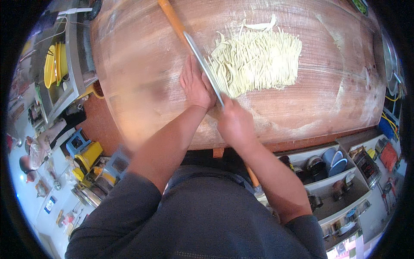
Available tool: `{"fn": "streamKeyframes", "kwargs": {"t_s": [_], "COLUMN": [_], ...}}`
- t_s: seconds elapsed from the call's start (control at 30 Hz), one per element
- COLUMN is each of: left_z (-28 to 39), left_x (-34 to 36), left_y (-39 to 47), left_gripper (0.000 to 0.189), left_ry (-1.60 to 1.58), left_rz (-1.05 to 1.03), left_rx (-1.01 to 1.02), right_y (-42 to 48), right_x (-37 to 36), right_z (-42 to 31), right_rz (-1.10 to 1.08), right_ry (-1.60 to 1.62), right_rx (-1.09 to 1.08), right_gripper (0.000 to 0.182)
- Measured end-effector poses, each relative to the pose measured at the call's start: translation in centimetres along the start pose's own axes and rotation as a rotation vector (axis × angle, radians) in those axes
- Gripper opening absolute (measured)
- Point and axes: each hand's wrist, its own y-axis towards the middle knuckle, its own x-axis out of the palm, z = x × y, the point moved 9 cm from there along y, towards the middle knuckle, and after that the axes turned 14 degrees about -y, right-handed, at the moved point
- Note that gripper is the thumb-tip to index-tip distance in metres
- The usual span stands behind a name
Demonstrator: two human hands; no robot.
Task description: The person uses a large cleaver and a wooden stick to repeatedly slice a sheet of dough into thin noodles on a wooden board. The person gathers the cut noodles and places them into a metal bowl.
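Observation:
On the floured wooden board lies a wide bed of cut, pale green-yellow noodles. My right hand grips the near end of a long-bladed knife, whose blade runs along the left edge of the noodles. Just left of the blade, my left hand lies flat with its fingers pointing away from me. Whether anything is under that palm is hidden. A wooden rolling pin extends from the far edge to the blade. A few loose dough scraps rest beyond the noodles.
Left of the board stands a metal rack with yellow plates. A person is at the far left, near blue stools and a yellow container. Open shelving with pots is below the board at right.

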Motion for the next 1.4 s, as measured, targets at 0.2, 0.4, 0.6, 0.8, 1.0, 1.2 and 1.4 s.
{"fn": "streamKeyframes", "kwargs": {"t_s": [0.2, 0.4, 0.6, 0.8, 1.0, 1.2, 1.4], "left_z": [-0.8, -1.0, -0.7, -0.9, -0.5, -0.9, -1.2], "left_x": [0.1, -0.3, -0.3, -0.4, -0.6, -0.7, -0.3], "left_y": [-0.1, -0.3, -0.5, -0.3, 0.3, -0.1, -0.1], "left_gripper": [0.059, 0.061, 0.059, 0.058, 0.058, 0.060, 0.063], "left_ry": [-0.015, -0.001, 0.015, 0.029, -0.087, -0.009, 0.032], "left_rz": [0.067, 0.073, 0.075, 0.076, 0.032, 0.070, -0.008], "left_rx": [0.067, 0.058, 0.104, 0.093, -0.017, 0.066, -0.047], "right_y": [7.4, -3.0, -9.6, -10.2, -9.7, -8.6, -0.8], "right_x": [-4.6, -5.2, -1.9, 0.0, 0.3, 1.4, 0.2], "right_z": [1.7, 5.6, 4.7, 3.7, 3.7, 3.9, -0.2], "right_rz": [-0.034, 0.067, 0.178, 0.099, 0.099, -0.029, -0.034], "right_ry": [0.279, 0.168, 0.020, 0.006, -0.008, -0.043, -0.015], "right_rx": [0.054, 0.074, -0.045, -0.069, -0.072, -0.042, 0.006], "right_gripper": [0.026, 0.032, 0.046, 0.050, 0.051, 0.052, 0.040]}}
